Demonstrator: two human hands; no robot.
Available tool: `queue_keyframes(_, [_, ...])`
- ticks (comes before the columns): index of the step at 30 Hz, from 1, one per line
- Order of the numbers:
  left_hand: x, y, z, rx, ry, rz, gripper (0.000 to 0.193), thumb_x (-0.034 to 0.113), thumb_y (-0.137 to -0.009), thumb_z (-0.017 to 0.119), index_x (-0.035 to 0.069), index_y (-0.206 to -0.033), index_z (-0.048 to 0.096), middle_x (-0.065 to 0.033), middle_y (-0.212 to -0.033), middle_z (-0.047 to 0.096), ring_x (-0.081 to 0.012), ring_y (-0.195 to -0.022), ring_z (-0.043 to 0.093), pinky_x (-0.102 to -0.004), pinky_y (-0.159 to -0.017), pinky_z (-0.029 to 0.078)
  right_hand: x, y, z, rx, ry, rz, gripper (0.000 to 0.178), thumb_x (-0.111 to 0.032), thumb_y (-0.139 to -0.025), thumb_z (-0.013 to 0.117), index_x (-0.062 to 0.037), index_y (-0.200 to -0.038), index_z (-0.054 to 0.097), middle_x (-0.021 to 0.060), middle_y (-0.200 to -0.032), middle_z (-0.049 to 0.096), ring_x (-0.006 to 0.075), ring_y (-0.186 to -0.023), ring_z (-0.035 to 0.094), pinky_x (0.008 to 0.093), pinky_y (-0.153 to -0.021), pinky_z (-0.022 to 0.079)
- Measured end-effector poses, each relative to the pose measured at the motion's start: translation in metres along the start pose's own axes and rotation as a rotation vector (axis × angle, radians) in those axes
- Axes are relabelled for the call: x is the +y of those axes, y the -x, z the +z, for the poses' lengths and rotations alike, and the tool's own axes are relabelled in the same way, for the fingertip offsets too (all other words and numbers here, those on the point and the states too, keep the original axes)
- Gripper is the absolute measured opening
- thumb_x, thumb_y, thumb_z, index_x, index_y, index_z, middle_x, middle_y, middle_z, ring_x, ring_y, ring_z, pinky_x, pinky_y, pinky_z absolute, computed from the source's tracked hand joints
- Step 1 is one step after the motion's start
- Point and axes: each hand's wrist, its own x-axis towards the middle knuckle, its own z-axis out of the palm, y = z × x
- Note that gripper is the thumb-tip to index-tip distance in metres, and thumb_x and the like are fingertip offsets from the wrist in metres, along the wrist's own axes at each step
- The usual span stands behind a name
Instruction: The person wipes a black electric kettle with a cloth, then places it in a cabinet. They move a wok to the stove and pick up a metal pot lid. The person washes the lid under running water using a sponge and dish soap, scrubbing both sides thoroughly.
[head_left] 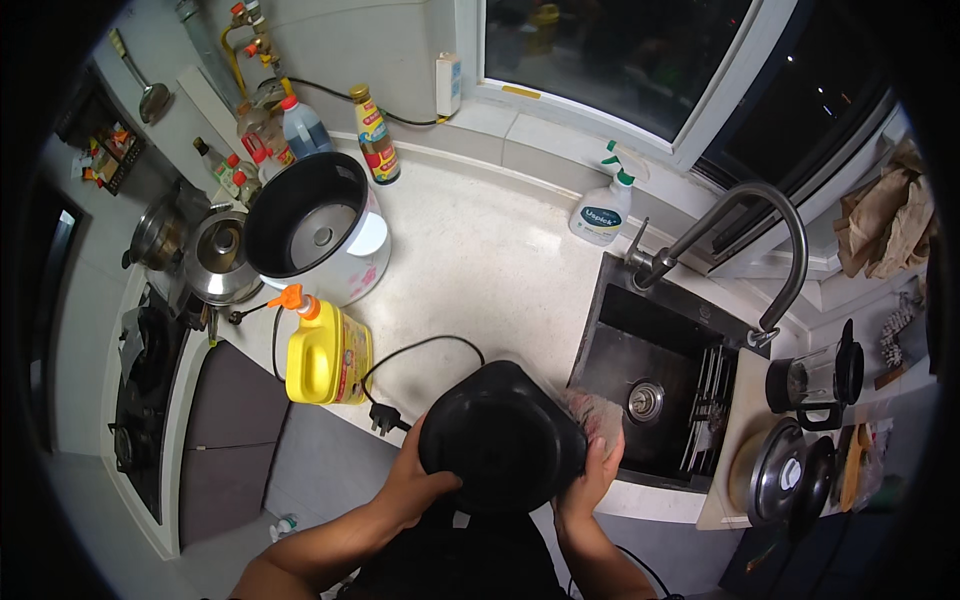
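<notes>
Black rounded object (500,435) between our left fingers (438,485), clamped on its edge, and right fingers (597,453), clamped on pinkish cloth (597,412); broad face toward us, long axis unclear.

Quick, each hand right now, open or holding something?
Left hand: closed, holding the black appliance.
Right hand: closed, holding a cloth at its right side.

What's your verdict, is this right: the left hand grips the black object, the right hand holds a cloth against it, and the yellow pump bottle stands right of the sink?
No: the head view shows the yellow pump bottle standing left of the sink. The left hand does grip the black object, and the right hand holds a cloth against it.
</notes>
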Motion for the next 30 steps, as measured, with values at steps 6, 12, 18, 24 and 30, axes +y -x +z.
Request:
queue_keyframes(6, [0.005,0.032,-0.012,0.091,0.045,-0.198,0.086,-0.006,-0.067,0.060,0.007,-0.142,0.021,-0.0133,-0.125,0.047,-0.0221,-0.104,0.054,-0.0292,-0.070,0.052,-0.002,-0.005,-0.002,-0.180,-0.009,0.150,0.048,-0.022,-0.093,0.052,0.0053,-0.131,0.041,0.0160,-0.124,0.053,0.0238,-0.114,0.052,0.0352,-0.101,0.037])
queue_keyframes(12, [-0.001,0.048,-0.032,0.193,0.190,-0.170,0.083,-0.011,-0.069,0.054,0.006,-0.142,0.020,-0.0152,-0.121,0.048,-0.0223,-0.097,0.058,-0.0284,-0.063,0.054,0.057,-0.102,0.001,-0.448,0.153,0.290,0.048,-0.021,-0.093,0.055,0.0015,-0.133,0.043,0.0112,-0.123,0.055,0.0194,-0.111,0.054,0.0316,-0.097,0.040])
queue_keyframes(18, [-0.012,0.039,-0.033,0.270,0.170,-0.153,0.084,-0.011,-0.069,0.055,0.006,-0.143,0.020,-0.0144,-0.118,0.051,-0.0208,-0.094,0.059,-0.0271,-0.062,0.053,0.131,-0.140,0.030,-1.379,1.414,-0.802,0.058,-0.022,-0.082,0.063,-0.0333,-0.136,0.044,0.0054,-0.142,0.041,0.0365,-0.128,0.035,0.0524,-0.108,0.023])
queue_keyframes(24, [0.011,0.023,-0.018,0.307,0.101,-0.252,0.089,-0.011,-0.068,0.057,0.007,-0.145,0.015,-0.0149,-0.118,0.051,-0.0204,-0.088,0.061,-0.0266,-0.059,0.053,0.172,-0.188,0.112,-1.727,1.189,-0.994,0.053,-0.033,-0.087,0.057,-0.0346,-0.137,0.040,0.0067,-0.144,0.035,0.0310,-0.128,0.034,0.0596,-0.102,0.029])
queue_keyframes(30, [0.009,0.003,0.006,0.424,0.221,-0.046,0.083,-0.015,-0.064,0.055,-0.001,-0.139,0.023,-0.0176,-0.114,0.053,-0.0250,-0.093,0.060,-0.0304,-0.073,0.053,0.205,-0.231,0.205,-1.385,1.297,-0.950,0.051,-0.038,-0.087,0.055,-0.0322,-0.136,0.039,0.0106,-0.146,0.031,0.0301,-0.128,0.035,0.0591,-0.101,0.031])
